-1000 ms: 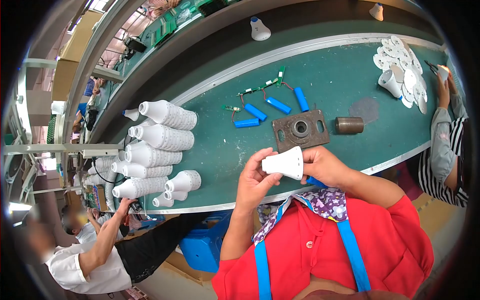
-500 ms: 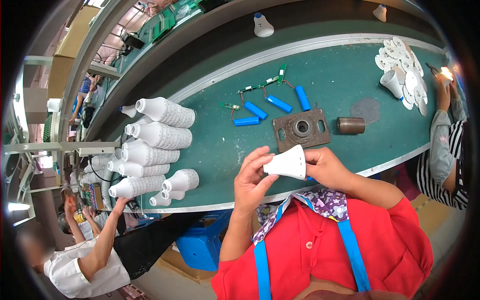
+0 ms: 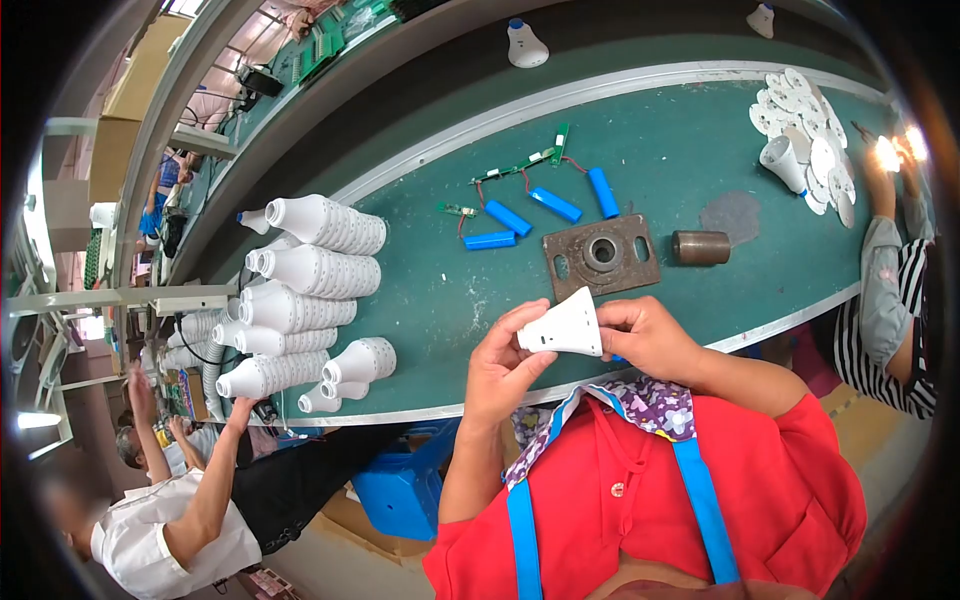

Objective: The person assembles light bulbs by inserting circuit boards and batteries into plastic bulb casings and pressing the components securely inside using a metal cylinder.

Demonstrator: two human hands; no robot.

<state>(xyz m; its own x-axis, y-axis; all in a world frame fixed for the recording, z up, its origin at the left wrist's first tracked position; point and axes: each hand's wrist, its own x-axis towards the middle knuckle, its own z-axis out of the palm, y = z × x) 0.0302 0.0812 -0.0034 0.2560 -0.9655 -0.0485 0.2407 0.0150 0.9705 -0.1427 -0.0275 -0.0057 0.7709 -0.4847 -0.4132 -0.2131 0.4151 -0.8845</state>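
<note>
Just in front of me, a white cone-shaped bulb housing (image 3: 562,326) lies tilted between my hands, its small slot and holes facing me. My left hand (image 3: 507,362) is closed round the narrow end. At the wide rim, the fingers of my right hand (image 3: 645,336) are curled against the housing, and a bit of blue shows beneath them; what it belongs to is hidden. Beyond my hands sits a brown metal block (image 3: 602,257) with a round central hole. Blue battery cells (image 3: 554,205) wired to green circuit boards (image 3: 515,167) lie farther back.
Stacked white housings (image 3: 318,274) fill the left side. A metal cylinder (image 3: 701,248) lies right of the block. White discs (image 3: 808,140) are piled at the far right beside another housing (image 3: 783,165). Co-workers sit on both sides; one at right handles glowing bulbs (image 3: 900,150). A blue stool (image 3: 398,490) stands below.
The housing has turned in my hands, bringing a slot into view, and shifted slightly left. At the right, the co-worker's single glow has become two. A raised hand at the left has moved.
</note>
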